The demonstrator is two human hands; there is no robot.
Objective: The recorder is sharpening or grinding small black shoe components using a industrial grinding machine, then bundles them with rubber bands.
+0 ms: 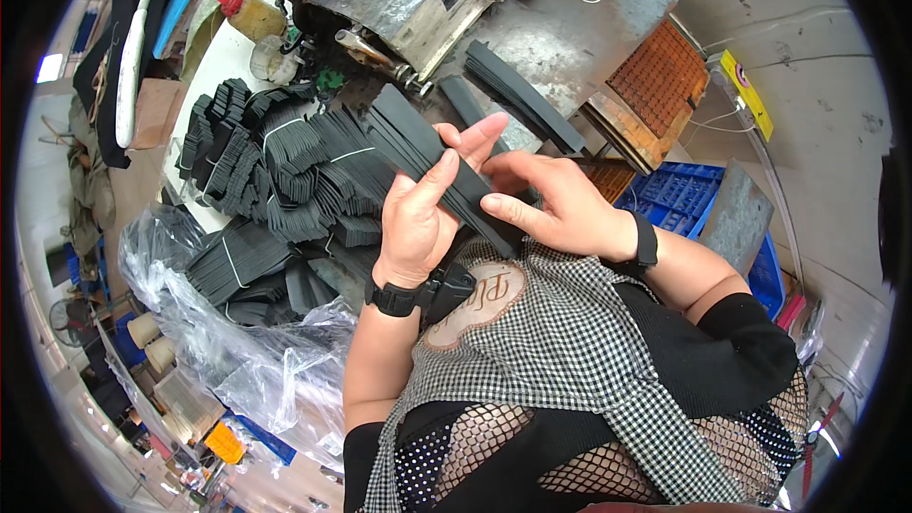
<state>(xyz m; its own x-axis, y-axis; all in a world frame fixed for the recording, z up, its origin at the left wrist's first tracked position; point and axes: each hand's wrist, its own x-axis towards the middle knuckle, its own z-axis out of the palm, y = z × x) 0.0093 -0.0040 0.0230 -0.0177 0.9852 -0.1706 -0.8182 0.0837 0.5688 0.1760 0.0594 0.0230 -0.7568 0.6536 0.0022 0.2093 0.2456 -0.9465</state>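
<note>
Holding a slanted stack of black strips [465,192] above the checked apron [551,323]

Clasped the stack in the left hand [418,223], with thumb pressed over the near face and fingertips visible past the far side. Laid the right thumb against the lower end, with the right hand [570,204] half curled; could not tell the contact of its hidden fingertips.

Judged slippage the likeliest trouble, from a slack left thumb on layers with no visible band. Suspected possible snagging on the heaped banded bundles [290,157] through a leftward swing of the upper end.

Noted tight room leftward, and forward near the machine [437,9]. Found freer space over the metal tabletop [617,0], beyond the loose strips [522,95]. Marked a blue crate [674,192] rightward.
</note>
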